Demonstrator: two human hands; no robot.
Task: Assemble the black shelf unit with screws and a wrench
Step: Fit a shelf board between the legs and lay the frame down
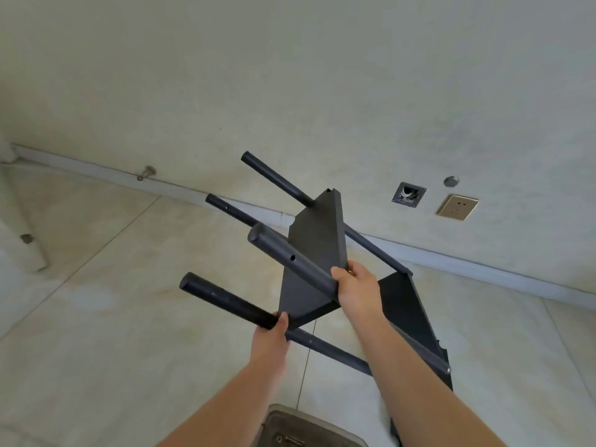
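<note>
Leftmost, a white rolled cylinder (24,250) is lying on the pale tiled floor (113,301), beside the grey skirting board (96,175) that is running along the foot of the off-white wall (290,75). A small metal doorstop (146,173) is projecting from that skirting. Wide bare floor is showing to the left of the work.

Centrally, the black shelf unit of round metal tubes and flat dark panels (316,250) is being held tilted, up off the floor, with four tube ends pointing up and to the left. The left hand (272,333) is gripping the nearest black tube (222,300), fingers curled round it just below the lower corner of the upper panel. The right hand (356,290) is clamping the next black tube with a side hole (290,256), against that panel's right edge. A second panel (406,304) is sitting further down the tubes, behind the right forearm.

At the bottom edge, a grey metal tray rim (309,414) is partly in view.

Rightward, an open wall box (409,194), a round grey cap (451,181) and a gold wall socket (457,207) are sitting low on the wall, well apart from the unit.
</note>
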